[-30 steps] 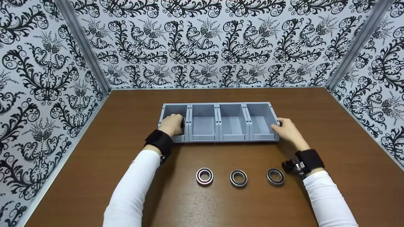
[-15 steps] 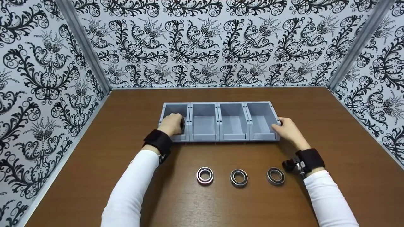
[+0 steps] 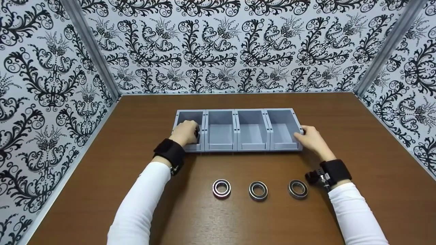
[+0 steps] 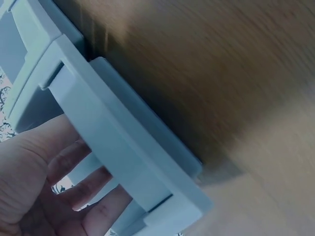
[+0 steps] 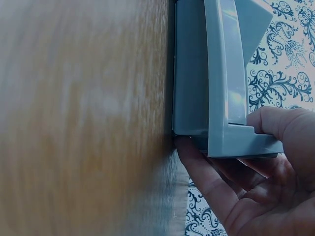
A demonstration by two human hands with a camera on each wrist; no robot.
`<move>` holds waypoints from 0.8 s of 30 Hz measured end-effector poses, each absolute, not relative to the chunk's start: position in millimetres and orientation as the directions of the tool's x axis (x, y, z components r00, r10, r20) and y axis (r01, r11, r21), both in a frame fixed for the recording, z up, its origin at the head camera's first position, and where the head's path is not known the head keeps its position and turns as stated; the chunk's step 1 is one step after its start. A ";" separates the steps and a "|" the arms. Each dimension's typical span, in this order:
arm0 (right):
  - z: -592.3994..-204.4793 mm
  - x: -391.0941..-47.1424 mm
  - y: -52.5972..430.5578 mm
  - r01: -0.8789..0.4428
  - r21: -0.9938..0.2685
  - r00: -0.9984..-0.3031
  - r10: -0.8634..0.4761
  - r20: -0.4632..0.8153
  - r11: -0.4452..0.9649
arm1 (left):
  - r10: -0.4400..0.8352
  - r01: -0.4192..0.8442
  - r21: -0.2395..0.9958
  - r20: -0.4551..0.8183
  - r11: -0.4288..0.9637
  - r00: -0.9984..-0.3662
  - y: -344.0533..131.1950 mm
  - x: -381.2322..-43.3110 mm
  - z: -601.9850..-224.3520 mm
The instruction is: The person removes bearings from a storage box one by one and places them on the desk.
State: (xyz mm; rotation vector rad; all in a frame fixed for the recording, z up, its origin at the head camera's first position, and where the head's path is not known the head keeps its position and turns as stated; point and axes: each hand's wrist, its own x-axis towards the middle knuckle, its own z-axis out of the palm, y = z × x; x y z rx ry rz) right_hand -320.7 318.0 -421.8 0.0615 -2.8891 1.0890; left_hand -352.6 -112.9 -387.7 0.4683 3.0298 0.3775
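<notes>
A row of joined grey storage bins (image 3: 220, 147) stands at the middle of the table. Inside the leftmost bin is my left hand (image 3: 185, 132), its curled fingers passing behind the front lip (image 4: 113, 142) in the left wrist view. A small dark shape shows at its thumb side; whether the fingertips hold something is hidden. My right hand (image 3: 310, 137) grips the right end of the row, thumb over the side wall. The right wrist view has a finger (image 5: 204, 179) at the bin's lower corner. Three bearings, left (image 3: 221, 189), middle (image 3: 258, 191) and right (image 3: 297, 189), lie flat in front.
The brown wooden table (image 3: 218, 228) has patterned panels behind it and at both sides. Metal posts (image 3: 92, 51) stand at the back corners. Both wrists wear black bands (image 3: 336, 171) with cameras.
The whole view has shifted slightly as the head moved. Both hands, the bins and the bearings keep their places relative to one another.
</notes>
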 end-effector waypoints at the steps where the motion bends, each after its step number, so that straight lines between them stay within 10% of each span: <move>1: -421.7 -320.7 317.7 -0.058 -0.660 -0.998 -0.020 0.065 0.749 | 0.302 0.289 0.248 -0.017 0.925 -0.953 -112.8 -352.3 -387.3; 24: -421.9 -319.2 317.6 -0.068 -0.653 -0.996 -0.016 0.085 0.754 | 0.296 0.277 0.262 -0.033 0.924 -0.955 -115.7 -346.3 -365.2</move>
